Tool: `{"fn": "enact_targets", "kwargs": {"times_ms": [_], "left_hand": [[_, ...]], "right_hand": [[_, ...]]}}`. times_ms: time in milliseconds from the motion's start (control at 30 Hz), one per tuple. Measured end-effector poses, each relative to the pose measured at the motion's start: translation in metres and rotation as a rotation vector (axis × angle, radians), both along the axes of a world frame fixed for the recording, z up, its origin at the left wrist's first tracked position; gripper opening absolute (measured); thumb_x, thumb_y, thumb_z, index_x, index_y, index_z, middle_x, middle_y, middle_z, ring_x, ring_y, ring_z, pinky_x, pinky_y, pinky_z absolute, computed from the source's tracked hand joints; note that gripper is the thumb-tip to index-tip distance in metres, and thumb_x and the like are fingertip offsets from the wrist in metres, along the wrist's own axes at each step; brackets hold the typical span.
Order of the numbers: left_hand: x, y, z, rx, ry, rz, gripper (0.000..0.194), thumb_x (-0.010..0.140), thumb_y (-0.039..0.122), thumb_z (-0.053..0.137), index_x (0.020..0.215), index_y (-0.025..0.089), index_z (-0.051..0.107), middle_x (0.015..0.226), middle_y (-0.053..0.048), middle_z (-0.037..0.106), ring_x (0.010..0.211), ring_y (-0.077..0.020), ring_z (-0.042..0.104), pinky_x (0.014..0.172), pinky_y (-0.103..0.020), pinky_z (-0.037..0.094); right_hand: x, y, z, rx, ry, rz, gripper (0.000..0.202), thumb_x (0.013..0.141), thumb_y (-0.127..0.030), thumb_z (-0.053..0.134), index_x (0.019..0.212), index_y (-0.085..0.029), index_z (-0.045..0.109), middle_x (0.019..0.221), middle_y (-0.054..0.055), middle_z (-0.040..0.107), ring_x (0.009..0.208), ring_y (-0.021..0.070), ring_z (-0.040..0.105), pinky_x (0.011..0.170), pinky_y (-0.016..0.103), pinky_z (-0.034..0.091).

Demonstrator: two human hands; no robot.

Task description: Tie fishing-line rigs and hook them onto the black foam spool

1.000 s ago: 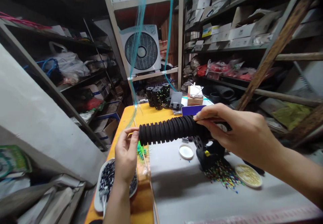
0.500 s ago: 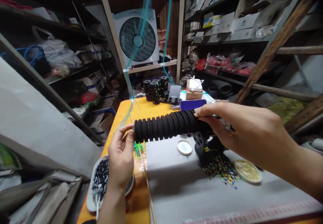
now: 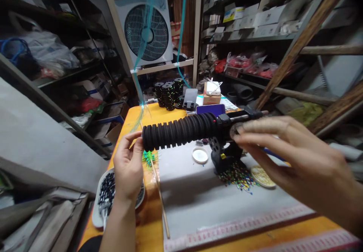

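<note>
A long row of black ridged rings (image 3: 178, 131) lies nearly level across the middle of the view, above the table. My left hand (image 3: 129, 165) closes thumb and fingers on its left end. At the other end, the row meets a black stand-like device (image 3: 227, 155) with a metal rod and a perforated plate; a small red dot shows near the join. My right hand (image 3: 292, 150) is slightly blurred, its fingertips pinched on a small dark round piece (image 3: 236, 131) at the device's side. Whether that piece is part of the device, I cannot tell.
Coloured pins (image 3: 239, 176) lie heaped by the device, beside a dish of gold-coloured bits (image 3: 262, 176) and a white lid (image 3: 200, 155). A tray of black pieces (image 3: 106, 187) stands left. A thin stick (image 3: 160, 195) crosses the mat edge. Black stacks (image 3: 168, 95) stand behind.
My right hand has left the right end of the ring row and moved to the device's side. The red dot and rod now show. My left hand keeps its hold; the view has shifted slightly.
</note>
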State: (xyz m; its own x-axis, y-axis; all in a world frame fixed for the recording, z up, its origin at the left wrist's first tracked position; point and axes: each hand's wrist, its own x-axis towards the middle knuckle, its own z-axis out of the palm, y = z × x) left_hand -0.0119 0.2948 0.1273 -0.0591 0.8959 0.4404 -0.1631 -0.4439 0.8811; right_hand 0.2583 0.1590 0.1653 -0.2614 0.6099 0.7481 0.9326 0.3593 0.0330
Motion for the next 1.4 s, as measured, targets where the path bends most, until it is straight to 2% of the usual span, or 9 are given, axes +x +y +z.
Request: {"fn": "enact_targets", "kwargs": {"times_ms": [100,233,367,500,733,833,1033,1133,1400], "left_hand": [[0.0,0.001,0.0,-0.001,0.001,0.008,0.024,0.086,0.04,0.073,0.1,0.02,0.07,0.096,-0.002,0.069,0.087,-0.0136,0.065,0.079,-0.022,0.053],[0.0,0.002,-0.002,0.013,0.014,0.019,0.024,0.087,0.041,0.072,0.099,0.021,0.07,0.095,-0.001,0.069,0.089,-0.0133,0.064,0.08,-0.021,0.05],[0.0,0.002,-0.002,-0.002,0.001,0.007,0.023,0.087,0.041,0.071,0.1,0.021,0.069,0.097,0.0,0.068,0.089,-0.0123,0.063,0.083,-0.021,0.049],[0.0,0.0,-0.001,-0.013,0.014,-0.009,0.023,0.089,0.041,0.07,0.101,0.022,0.068,0.1,0.0,0.069,0.092,-0.0129,0.064,0.085,-0.021,0.049],[-0.001,-0.002,-0.002,-0.019,0.041,-0.006,0.022,0.092,0.042,0.066,0.104,0.023,0.066,0.101,-0.001,0.068,0.096,-0.0149,0.064,0.087,-0.025,0.048],[-0.001,-0.002,-0.002,-0.024,0.045,-0.024,0.022,0.092,0.041,0.065,0.104,0.023,0.066,0.1,0.0,0.068,0.096,-0.0147,0.064,0.085,-0.024,0.05],[0.0,-0.005,0.002,-0.009,0.066,-0.016,0.019,0.093,0.041,0.065,0.102,0.024,0.067,0.098,0.001,0.07,0.094,-0.0134,0.066,0.083,-0.021,0.052],[0.0,-0.005,0.002,-0.015,0.057,-0.009,0.021,0.092,0.042,0.065,0.102,0.024,0.067,0.097,0.001,0.07,0.094,-0.0136,0.066,0.083,-0.021,0.052],[0.0,-0.003,-0.001,-0.001,0.025,-0.027,0.018,0.092,0.04,0.066,0.103,0.025,0.068,0.097,0.002,0.07,0.092,-0.0121,0.065,0.082,-0.019,0.052]], "right_hand": [[0.019,-0.036,-0.048,-0.27,-0.028,-0.058,0.014,0.095,-0.031,0.056,0.09,-0.025,0.068,0.085,0.005,0.066,0.08,0.0242,0.059,0.067,0.04,0.049],[0.036,-0.062,-0.109,-0.35,0.042,-0.207,0.023,0.093,-0.045,0.06,0.084,-0.028,0.072,0.082,0.004,0.067,0.078,0.0241,0.061,0.066,0.04,0.051],[0.029,-0.06,-0.128,-0.261,0.172,-0.228,0.02,0.096,-0.042,0.058,0.092,-0.028,0.072,0.087,0.003,0.069,0.082,0.0242,0.063,0.07,0.039,0.055],[0.017,-0.051,-0.107,-0.26,0.198,-0.12,0.013,0.098,-0.031,0.054,0.094,-0.028,0.066,0.092,0.002,0.07,0.085,0.022,0.068,0.069,0.034,0.057],[-0.012,-0.005,-0.001,-0.022,0.187,-0.029,0.011,0.096,-0.021,0.058,0.105,-0.027,0.061,0.101,0.001,0.073,0.088,0.0197,0.072,0.083,0.033,0.057],[-0.025,0.021,0.03,0.133,0.019,-0.075,0.015,0.098,-0.014,0.055,0.107,-0.026,0.06,0.099,-0.001,0.076,0.085,0.0165,0.074,0.083,0.027,0.056],[-0.03,0.046,0.039,0.268,-0.181,-0.009,0.01,0.094,-0.012,0.065,0.104,-0.014,0.063,0.09,-0.002,0.074,0.076,0.0079,0.07,0.082,0.013,0.052],[-0.029,0.046,0.039,0.29,-0.211,-0.014,0.009,0.094,-0.012,0.065,0.103,-0.011,0.065,0.087,0.0,0.072,0.076,0.0079,0.068,0.085,0.013,0.049],[-0.028,0.042,0.045,0.212,-0.237,0.005,0.009,0.095,-0.009,0.06,0.1,-0.016,0.061,0.07,-0.005,0.057,0.06,0.0066,0.054,0.065,0.017,0.043]]}}
